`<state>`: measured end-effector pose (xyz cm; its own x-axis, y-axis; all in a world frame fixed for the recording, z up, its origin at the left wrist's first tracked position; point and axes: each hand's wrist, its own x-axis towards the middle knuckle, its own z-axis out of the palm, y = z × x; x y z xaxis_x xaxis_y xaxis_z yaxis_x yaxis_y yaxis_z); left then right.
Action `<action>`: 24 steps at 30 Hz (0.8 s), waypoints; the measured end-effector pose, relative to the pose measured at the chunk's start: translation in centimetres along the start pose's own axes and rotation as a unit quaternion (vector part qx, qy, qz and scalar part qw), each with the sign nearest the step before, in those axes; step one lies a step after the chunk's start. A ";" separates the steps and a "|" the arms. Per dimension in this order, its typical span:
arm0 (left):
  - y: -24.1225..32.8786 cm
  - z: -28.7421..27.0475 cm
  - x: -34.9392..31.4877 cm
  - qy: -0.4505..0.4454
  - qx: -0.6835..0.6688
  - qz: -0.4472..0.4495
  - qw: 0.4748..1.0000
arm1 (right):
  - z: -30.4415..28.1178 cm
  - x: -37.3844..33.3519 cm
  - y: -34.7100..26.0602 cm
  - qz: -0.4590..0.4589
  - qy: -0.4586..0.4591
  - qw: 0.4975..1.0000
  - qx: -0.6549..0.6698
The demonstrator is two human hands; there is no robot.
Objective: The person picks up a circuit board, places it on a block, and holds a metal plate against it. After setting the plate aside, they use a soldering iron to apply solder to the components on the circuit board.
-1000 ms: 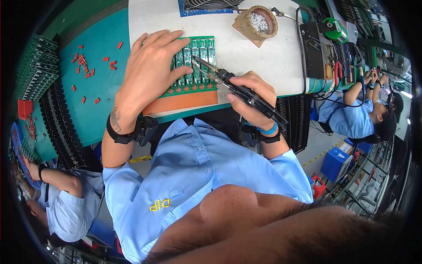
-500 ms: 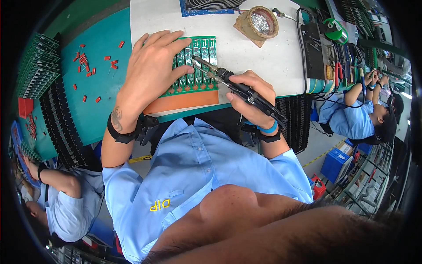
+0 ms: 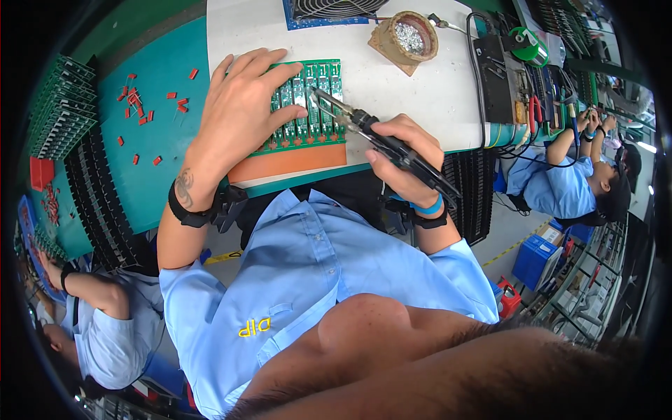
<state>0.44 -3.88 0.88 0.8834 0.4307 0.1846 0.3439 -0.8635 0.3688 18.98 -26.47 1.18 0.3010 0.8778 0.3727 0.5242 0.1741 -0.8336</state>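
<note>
My left hand [image 3: 241, 105] lies over the left part of a green circuit board panel [image 3: 326, 105]. Its fingers are stretched out, the thumb is apart from them, and the palm hides some of the board. My right hand [image 3: 409, 157] is wrapped round a black soldering iron [image 3: 392, 148] with a thin metal guide beside its tip. The iron's tip meets the upper middle of the panel; whether it touches a joint is too small to tell. An orange-brown strip [image 3: 294, 164] lies under the panel's near edge.
A round pot of silvery bits [image 3: 413, 38] stands at the back, near a fan [image 3: 336, 8]. Red components [image 3: 136, 105] lie scattered on the green mat at left, beside stacked boards [image 3: 63, 105]. A green solder spool [image 3: 528, 47] and pliers [image 3: 534, 115] are at right. Co-workers sit on both sides.
The soldering iron and my right hand have shifted very slightly right and toward me. My left hand stays on the panel.
</note>
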 end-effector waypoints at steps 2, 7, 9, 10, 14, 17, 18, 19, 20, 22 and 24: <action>-0.2 0.0 -0.2 0.003 -0.011 0.001 1.000 | -0.2 0.1 -0.3 -0.006 0.000 1.000 0.006; 0.0 -0.2 -0.3 0.037 -0.003 0.007 0.999 | 0.3 0.4 -0.5 -0.012 -0.005 1.000 0.013; -0.3 -0.8 -0.4 0.025 -0.010 0.000 1.000 | 0.6 0.6 -0.3 -0.010 -0.010 1.000 0.012; -0.4 -0.9 -0.4 0.019 -0.014 -0.003 1.000 | 0.8 0.7 -0.1 -0.006 -0.013 1.000 0.011; -0.5 -0.8 -0.6 0.010 -0.013 -0.013 1.000 | 1.1 0.8 0.3 0.003 -0.021 1.000 0.012; -0.5 -0.8 -0.7 0.008 -0.015 -0.019 1.000 | 1.2 0.8 0.5 0.004 -0.025 1.000 0.013; -0.5 -0.9 -0.6 0.007 -0.015 -0.021 1.000 | 1.3 0.9 0.5 0.005 -0.027 1.000 0.014; -0.5 -0.9 -0.6 0.007 -0.015 -0.021 1.000 | 1.4 1.0 0.5 0.007 -0.030 0.999 0.014; -0.5 -0.9 -0.6 0.007 -0.015 -0.022 1.000 | 1.4 1.0 0.5 0.008 -0.033 0.999 0.014; -0.5 -0.9 -0.6 0.006 -0.015 -0.022 1.000 | 1.5 1.1 0.5 0.005 -0.034 0.999 0.014; -0.5 -0.8 -0.6 0.007 -0.015 -0.022 1.000 | 1.5 1.1 0.6 0.000 -0.035 0.999 0.012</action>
<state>-0.50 -3.51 1.34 0.8625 0.4729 0.1805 0.3733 -0.8351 0.4039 18.43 -24.76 0.52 0.2437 0.9069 0.3437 0.5053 0.1838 -0.8431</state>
